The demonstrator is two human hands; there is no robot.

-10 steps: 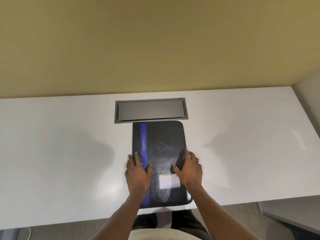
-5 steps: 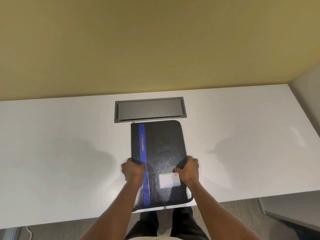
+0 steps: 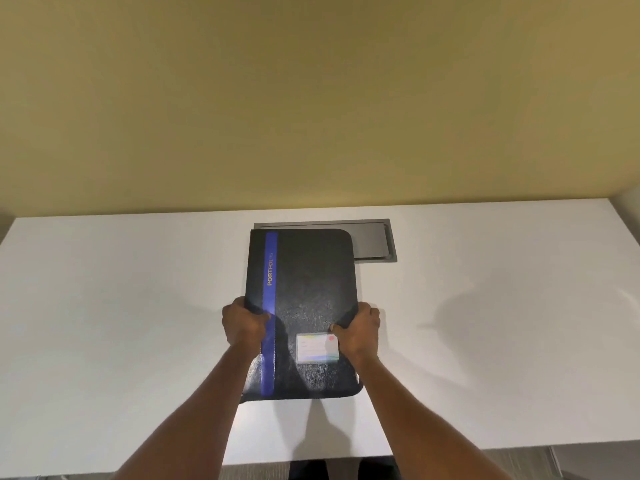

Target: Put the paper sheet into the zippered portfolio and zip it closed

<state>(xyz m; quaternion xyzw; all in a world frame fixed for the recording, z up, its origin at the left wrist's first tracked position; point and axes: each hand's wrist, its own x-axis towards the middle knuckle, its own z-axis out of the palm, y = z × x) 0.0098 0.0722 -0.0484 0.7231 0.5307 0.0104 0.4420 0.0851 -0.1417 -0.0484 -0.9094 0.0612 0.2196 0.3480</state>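
A black zippered portfolio [image 3: 308, 282] with a blue stripe and a small label card is closed and held a little above the white table [image 3: 121, 323]. My left hand [image 3: 242, 323] grips its left edge, thumb on the cover. Gripping the right edge is my right hand [image 3: 356, 329], beside the label card. The portfolio's far end overlaps the grey cable hatch. No paper sheet is in view.
A grey recessed cable hatch [image 3: 372, 242] sits in the table near the yellow wall [image 3: 311, 98]. The table's front edge runs along the bottom of the view, with floor below it. A side wall stands at the far right.
My hands went from resting flat on the cover to gripping both side edges. The portfolio has lifted off the table and moved away from me, over the hatch.
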